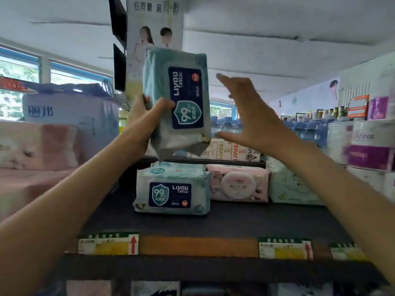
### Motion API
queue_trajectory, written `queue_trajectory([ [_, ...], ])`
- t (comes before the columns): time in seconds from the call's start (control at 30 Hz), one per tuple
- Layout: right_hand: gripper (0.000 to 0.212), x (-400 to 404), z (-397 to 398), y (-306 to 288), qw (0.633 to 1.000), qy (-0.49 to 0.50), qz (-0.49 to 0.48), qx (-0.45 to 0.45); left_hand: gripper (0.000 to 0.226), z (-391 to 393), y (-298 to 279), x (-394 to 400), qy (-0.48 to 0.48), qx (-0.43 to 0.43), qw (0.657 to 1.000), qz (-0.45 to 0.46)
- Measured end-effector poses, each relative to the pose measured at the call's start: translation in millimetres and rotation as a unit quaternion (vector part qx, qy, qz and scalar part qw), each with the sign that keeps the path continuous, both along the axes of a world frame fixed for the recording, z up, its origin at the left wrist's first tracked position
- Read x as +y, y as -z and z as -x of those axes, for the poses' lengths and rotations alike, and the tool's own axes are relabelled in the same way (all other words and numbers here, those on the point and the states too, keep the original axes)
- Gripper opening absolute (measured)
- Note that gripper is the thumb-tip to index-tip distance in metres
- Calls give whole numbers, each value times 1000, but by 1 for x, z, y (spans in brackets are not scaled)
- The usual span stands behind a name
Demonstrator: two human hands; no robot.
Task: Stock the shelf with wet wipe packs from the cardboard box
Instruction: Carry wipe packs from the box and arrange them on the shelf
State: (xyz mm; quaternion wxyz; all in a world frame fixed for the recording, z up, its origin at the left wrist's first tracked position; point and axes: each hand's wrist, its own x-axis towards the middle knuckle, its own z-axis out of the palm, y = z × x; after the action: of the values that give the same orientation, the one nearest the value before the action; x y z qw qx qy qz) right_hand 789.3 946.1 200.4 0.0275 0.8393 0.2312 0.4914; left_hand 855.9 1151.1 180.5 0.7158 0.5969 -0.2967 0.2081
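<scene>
**Up at the shelf: 1 pack in my left hand, right hand spread beside it**

Here my left hand (147, 113) gripped a teal wet wipe pack (178, 99) by its lower left corner, thumb curled across the front and the other fingers hidden behind it. The pack stood on end in the air, tilted a little, its dark blue label turned sideways so the "99" shield read rotated. It hung above the shelf (224, 216), not touching anything below.

My right hand (249, 113) held nothing. Its fingers were straight and spread wide, thumb low and forefinger high, just to the right of the pack; whether the thumb tip touched the pack's lower right corner I could not tell.

On the dark shelf board, directly under the held pack, lay a stack of matching teal packs (173, 188) with the label facing me; I counted at least 2 layers. Just right of it, touching or nearly so, sat a pink wipe pack (238, 182) with a round white lid, and beyond that a pale green pack (292, 189), partly hidden by my right forearm.

Along the shelf's front edge ran price tags (109, 243) with red arrows. Bulky tissue bundles (38, 144) filled the left side.
</scene>
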Motion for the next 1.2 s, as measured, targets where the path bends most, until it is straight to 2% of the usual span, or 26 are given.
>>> queue_trajectory([
  [0.07,108,-2,-13,-16,975,101,134,-147,71,-2,-15,13,-52,-60,991,-109],
  [0.1,107,3,-21,-18,958,120,192,-178,65,-1,-20,15,-75,-92,979,-166],
  [0.17,93,15,-41,-15,935,92,268,-212,64,1,-26,14,-86,-125,955,-254],
  [0.23,76,22,-56,-11,926,67,287,-238,58,1,-31,15,-62,-121,938,-320],
  [0.3,72,24,-69,-7,931,67,267,-238,51,-2,-39,17,-68,-103,915,-383],
  [0.33,76,25,-77,-5,939,73,246,-230,56,-3,-44,17,-91,-92,901,-413],
  [0.4,93,28,-94,3,960,93,181,-191,63,-11,-52,15,-196,-116,862,-453],
  [0.43,102,31,-101,7,972,108,141,-155,63,-15,-53,14,-258,-155,834,-463],
  [0.5,106,32,-115,14,985,127,80,-90,61,-27,-48,14,-342,-213,766,-501],
  [0.57,107,29,-130,18,985,150,50,-66,71,-43,-35,18,-376,-209,704,-564],
  [0.6,109,28,-136,20,982,170,47,-65,78,-51,-28,20,-380,-199,688,-585],
  [0.67,113,29,-153,24,977,201,38,-62,85,-66,-14,20,-386,-178,681,-596],
  [0.8,117,39,-177,36,975,217,53,-13,85,-92,6,5,-377,-122,694,-601],
  [0.97,106,30,-194,44,963,167,157,145,86,-123,31,-10,-320,-58,706,-629],
  [1.1,96,14,-189,22,957,101,133,236,83,-128,29,-13,-346,-55,720,-599],
  [1.2,85,13,-178,24,961,80,95,246,81,-124,35,-14,-365,-49,709,-601],
])
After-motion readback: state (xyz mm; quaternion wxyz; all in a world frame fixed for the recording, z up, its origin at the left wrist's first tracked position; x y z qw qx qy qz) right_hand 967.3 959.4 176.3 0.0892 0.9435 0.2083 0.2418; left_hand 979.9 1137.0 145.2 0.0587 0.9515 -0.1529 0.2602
